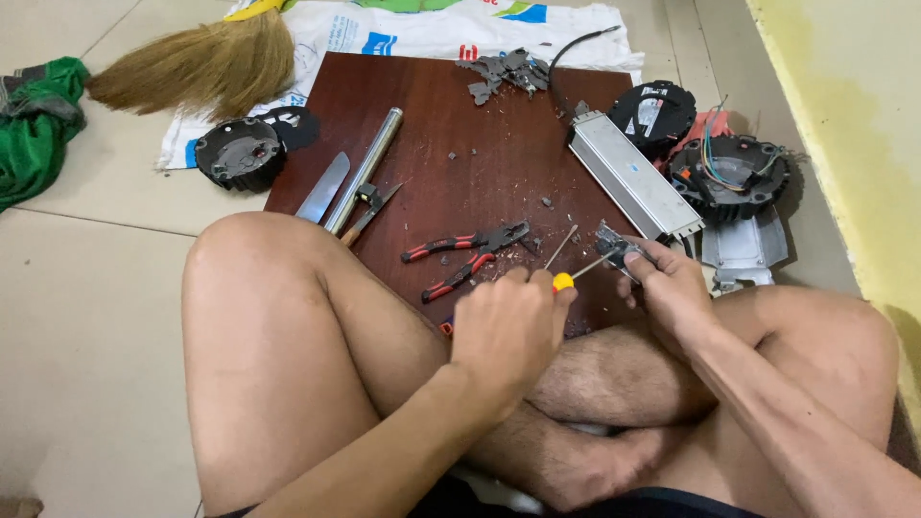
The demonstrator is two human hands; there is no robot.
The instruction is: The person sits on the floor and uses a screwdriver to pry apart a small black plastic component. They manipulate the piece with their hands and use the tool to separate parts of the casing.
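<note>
Your left hand (507,326) is closed in a fist around a screwdriver (576,273) with a yellow-orange handle end, its shaft reaching toward the small grey metal part (612,247) that your right hand (672,283) pinches between thumb and fingers — just over the near edge of the dark wooden board (451,144). Red-handled pliers (465,254) lie on the board just left of your hands, and a long silver metal box (633,173) lies just beyond the part.

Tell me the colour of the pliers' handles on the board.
Red and black, on the pliers lying open on the brown board; head view.
</note>
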